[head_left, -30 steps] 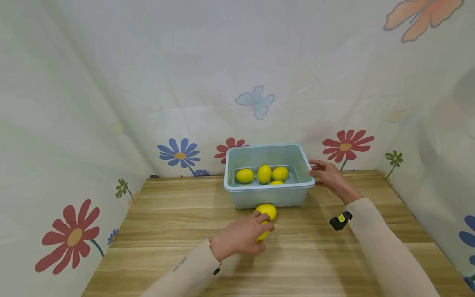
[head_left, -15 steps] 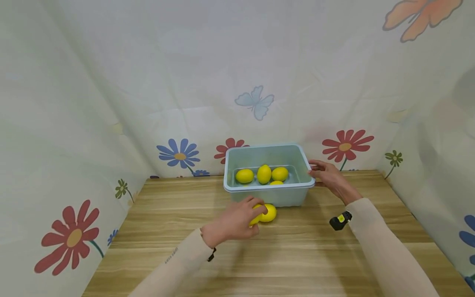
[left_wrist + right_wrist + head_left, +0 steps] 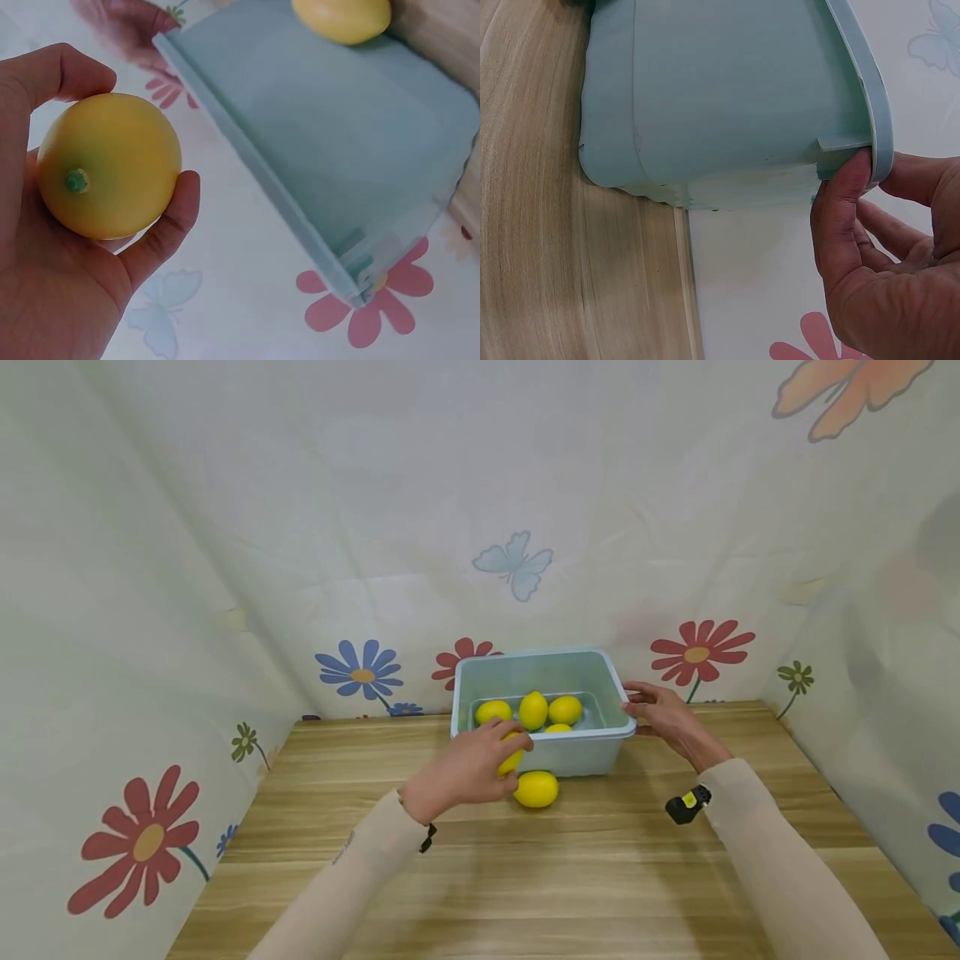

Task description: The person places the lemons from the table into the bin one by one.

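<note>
A yellow lemon with a green stem end is gripped between the thumb and fingers of my left hand, raised at the front left of the light blue plastic bin. My right hand pinches the bin's rim at its right side, as the right wrist view also shows, with the thumb and a finger on the rim. Inside the bin lie several lemons, one partly hidden by the front wall. Another lemon rests on the table just before the bin.
The wood-grain table runs up to a pale curtain printed with flowers and butterflies, which closes in the back and both sides. The bin stands near the table's back edge.
My left hand has picked a lemon up off the table beside the other one and carried it up and slightly left to the bin's front rim. The right hand has stayed at the rim.
</note>
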Available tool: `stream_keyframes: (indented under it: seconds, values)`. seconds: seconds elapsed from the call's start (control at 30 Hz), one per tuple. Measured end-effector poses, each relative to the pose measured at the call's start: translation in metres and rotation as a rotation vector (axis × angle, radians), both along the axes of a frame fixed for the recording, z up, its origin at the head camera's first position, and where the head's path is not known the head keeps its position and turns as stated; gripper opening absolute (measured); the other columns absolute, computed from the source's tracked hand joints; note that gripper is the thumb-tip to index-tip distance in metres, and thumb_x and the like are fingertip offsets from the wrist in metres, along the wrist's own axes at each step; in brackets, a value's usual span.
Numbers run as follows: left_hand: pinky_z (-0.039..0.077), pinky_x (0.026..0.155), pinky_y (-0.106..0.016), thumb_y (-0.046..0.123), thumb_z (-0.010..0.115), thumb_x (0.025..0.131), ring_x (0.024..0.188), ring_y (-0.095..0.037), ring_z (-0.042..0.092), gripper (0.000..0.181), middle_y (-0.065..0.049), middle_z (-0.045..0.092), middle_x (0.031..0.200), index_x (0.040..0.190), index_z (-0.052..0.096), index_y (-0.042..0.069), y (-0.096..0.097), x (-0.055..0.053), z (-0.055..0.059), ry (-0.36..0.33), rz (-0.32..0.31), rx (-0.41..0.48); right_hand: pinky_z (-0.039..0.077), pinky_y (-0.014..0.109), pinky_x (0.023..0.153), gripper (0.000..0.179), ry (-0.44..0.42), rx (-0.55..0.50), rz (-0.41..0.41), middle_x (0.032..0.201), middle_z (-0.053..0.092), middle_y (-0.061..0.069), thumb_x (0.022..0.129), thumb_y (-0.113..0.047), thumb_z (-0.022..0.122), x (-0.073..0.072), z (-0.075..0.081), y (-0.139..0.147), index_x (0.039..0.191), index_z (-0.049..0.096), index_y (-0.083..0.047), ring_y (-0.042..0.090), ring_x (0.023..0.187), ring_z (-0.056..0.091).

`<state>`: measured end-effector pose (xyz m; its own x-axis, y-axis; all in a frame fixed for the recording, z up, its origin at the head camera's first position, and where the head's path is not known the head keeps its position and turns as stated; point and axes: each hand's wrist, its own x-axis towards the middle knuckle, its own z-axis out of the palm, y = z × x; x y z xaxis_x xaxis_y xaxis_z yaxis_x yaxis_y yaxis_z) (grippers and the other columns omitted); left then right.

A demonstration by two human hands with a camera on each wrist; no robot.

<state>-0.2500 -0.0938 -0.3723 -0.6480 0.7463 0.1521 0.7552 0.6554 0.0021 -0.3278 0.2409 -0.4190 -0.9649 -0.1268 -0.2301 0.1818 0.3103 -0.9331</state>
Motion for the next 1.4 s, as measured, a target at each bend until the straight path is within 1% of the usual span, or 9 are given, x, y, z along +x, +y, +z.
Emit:
stream_keyframes:
  seconds: [0.03,0.17,0.27,0.47,0.73,0.8,0.97,1.17,1.4]
  values:
    - [0.057,0.079,-0.031,0.024,0.061,0.088,0.114,-0.019,0.055,0.034,0.000,0.058,0.131,0.122,0.061,0.021,0.000,-0.002,0.002,0.000,0.003,0.007,0.047,0.047,0.105,0.064,-0.003,-0.003,0.000,0.154,0.035,0.019,0.101,-0.020,0.054,0.000,0.000,0.000,0.157,0.023,-0.016,0.040,0.132,0.045]
    - [0.056,0.089,-0.035,0.023,0.060,0.087,0.120,-0.022,0.054,0.036,-0.001,0.056,0.134,0.123,0.060,0.020,0.002,-0.010,0.010,-0.015,0.021,0.027,0.046,0.048,0.105,0.064,-0.006,-0.009,0.003,0.154,0.034,0.020,0.101,-0.019,0.054,-0.001,0.000,0.000,0.157,0.023,-0.017,0.040,0.132,0.045]
    - [0.055,0.092,-0.038,0.023,0.061,0.087,0.121,-0.024,0.053,0.037,-0.002,0.055,0.136,0.123,0.060,0.021,0.003,-0.017,0.015,-0.038,0.045,0.045,0.047,0.048,0.105,0.065,-0.002,-0.003,0.004,0.154,0.035,0.020,0.100,-0.020,0.054,-0.001,0.000,0.001,0.157,0.023,-0.017,0.039,0.131,0.046]
    - [0.055,0.090,-0.032,0.024,0.063,0.087,0.115,-0.019,0.054,0.037,0.000,0.054,0.135,0.123,0.059,0.022,0.006,-0.031,0.026,-0.071,0.085,0.069,0.046,0.048,0.106,0.065,-0.002,-0.006,0.001,0.153,0.035,0.020,0.100,-0.021,0.055,-0.001,-0.002,0.001,0.157,0.024,-0.017,0.039,0.131,0.046]
    - [0.052,0.099,-0.033,0.026,0.064,0.088,0.115,-0.019,0.057,0.037,-0.001,0.054,0.136,0.124,0.059,0.021,0.011,-0.048,0.041,-0.094,0.123,0.069,0.048,0.047,0.104,0.063,-0.007,-0.014,-0.006,0.152,0.036,0.020,0.100,-0.020,0.054,-0.001,-0.003,0.001,0.157,0.025,-0.018,0.040,0.132,0.045]
    - [0.050,0.101,-0.034,0.026,0.064,0.088,0.116,-0.020,0.056,0.037,-0.001,0.054,0.135,0.124,0.059,0.020,0.012,-0.052,0.043,-0.105,0.121,0.066,0.047,0.047,0.105,0.064,-0.006,-0.011,-0.003,0.153,0.035,0.020,0.100,-0.020,0.054,-0.001,-0.002,0.001,0.157,0.024,-0.018,0.040,0.132,0.045]
    - [0.050,0.100,-0.035,0.027,0.063,0.087,0.111,-0.020,0.055,0.037,0.000,0.055,0.133,0.124,0.060,0.020,0.014,-0.063,0.047,-0.150,0.124,0.073,0.047,0.047,0.106,0.064,0.001,-0.008,-0.002,0.153,0.036,0.019,0.100,-0.021,0.054,0.000,-0.001,0.001,0.157,0.024,-0.019,0.039,0.132,0.046]
    - [0.049,0.102,-0.037,0.031,0.064,0.088,0.113,-0.020,0.055,0.040,-0.002,0.054,0.136,0.126,0.058,0.021,0.017,-0.075,0.049,-0.180,0.174,0.041,0.049,0.046,0.104,0.062,0.014,0.000,0.008,0.150,0.037,0.021,0.101,-0.020,0.053,-0.002,-0.003,0.002,0.156,0.026,-0.017,0.038,0.129,0.047]
    - [0.053,0.097,-0.036,0.035,0.066,0.087,0.104,-0.019,0.056,0.043,-0.002,0.056,0.128,0.127,0.058,0.022,0.020,-0.094,0.046,-0.225,0.234,0.016,0.052,0.042,0.099,0.062,0.016,-0.001,0.009,0.149,0.038,0.021,0.101,-0.019,0.053,-0.002,-0.004,0.003,0.156,0.026,-0.017,0.039,0.129,0.047]
